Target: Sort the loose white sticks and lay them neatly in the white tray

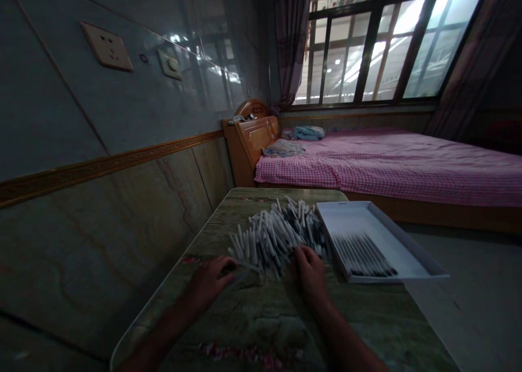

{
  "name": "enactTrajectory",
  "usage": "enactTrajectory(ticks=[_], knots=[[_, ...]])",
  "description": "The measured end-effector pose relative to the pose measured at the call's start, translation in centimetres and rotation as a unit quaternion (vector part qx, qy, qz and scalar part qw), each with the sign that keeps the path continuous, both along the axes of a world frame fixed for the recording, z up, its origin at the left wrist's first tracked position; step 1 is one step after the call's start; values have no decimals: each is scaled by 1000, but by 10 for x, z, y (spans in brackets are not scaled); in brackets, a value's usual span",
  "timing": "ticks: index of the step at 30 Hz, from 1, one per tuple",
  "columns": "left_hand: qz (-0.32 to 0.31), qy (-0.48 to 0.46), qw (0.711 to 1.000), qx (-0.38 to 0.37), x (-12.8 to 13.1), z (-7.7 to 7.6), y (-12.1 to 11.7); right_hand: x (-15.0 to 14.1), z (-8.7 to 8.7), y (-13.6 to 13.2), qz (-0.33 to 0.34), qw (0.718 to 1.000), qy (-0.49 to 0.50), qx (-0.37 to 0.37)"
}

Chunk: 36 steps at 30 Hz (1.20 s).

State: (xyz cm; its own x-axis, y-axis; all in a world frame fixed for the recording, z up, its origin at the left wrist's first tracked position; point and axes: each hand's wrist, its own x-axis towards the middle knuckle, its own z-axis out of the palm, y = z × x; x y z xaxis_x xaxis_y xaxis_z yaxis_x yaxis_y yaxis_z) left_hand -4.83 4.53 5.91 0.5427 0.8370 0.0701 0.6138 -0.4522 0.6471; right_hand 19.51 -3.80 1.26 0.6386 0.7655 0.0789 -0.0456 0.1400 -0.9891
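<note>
A heap of thin white sticks lies on the greenish patterned table. My left hand rests at the heap's near left edge, fingers curled round a stick or two. My right hand sits at the heap's near right edge, fingers bent down onto the sticks. To the right, a shallow white tray holds a neat row of dark-tipped sticks and juts past the table's right edge.
A tiled wall with a socket runs along the left. Beyond the table stands a bed with a pink checked cover under a large window. Bare floor lies to the right.
</note>
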Motion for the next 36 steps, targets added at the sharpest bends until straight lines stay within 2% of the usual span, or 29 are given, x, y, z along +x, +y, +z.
enactTrajectory(ticks=[3, 6, 9, 13, 19, 22, 24, 26, 28, 32, 36], knots=[[16, 101, 993, 52, -11, -12, -10, -1, 1, 1, 0, 1000, 0, -4], [41, 159, 983, 79, -12, -23, -17, 0, 0, 2, 7, 1000, 5, -3], [35, 160, 983, 84, -8, -29, -18, 2, -4, 3, 15, 1000, 17, -6], [-30, 108, 987, 111, -1, -35, -10, 4, -7, 4, 11, 1000, -4, -17], [-85, -1, 988, 131, 5, -39, 14, 3, -2, 3, 32, 999, -10, -23], [-23, -24, 992, 118, 2, -35, 32, 2, -1, 3, 29, 999, -15, -33], [36, -14, 994, 106, -1, -32, 45, 1, -1, 3, 28, 998, -35, -33], [65, 4, 994, 93, -3, -29, 58, 1, -3, 3, 33, 997, -62, -28], [49, 26, 995, 81, -3, -28, 69, 2, -6, 4, 40, 995, -82, -27], [-20, 79, 994, 72, -2, -28, 85, 4, -11, 5, 44, 994, -94, -27], [-58, 78, 993, 71, -4, -27, 94, 4, -12, 5, 46, 994, -99, -24]])
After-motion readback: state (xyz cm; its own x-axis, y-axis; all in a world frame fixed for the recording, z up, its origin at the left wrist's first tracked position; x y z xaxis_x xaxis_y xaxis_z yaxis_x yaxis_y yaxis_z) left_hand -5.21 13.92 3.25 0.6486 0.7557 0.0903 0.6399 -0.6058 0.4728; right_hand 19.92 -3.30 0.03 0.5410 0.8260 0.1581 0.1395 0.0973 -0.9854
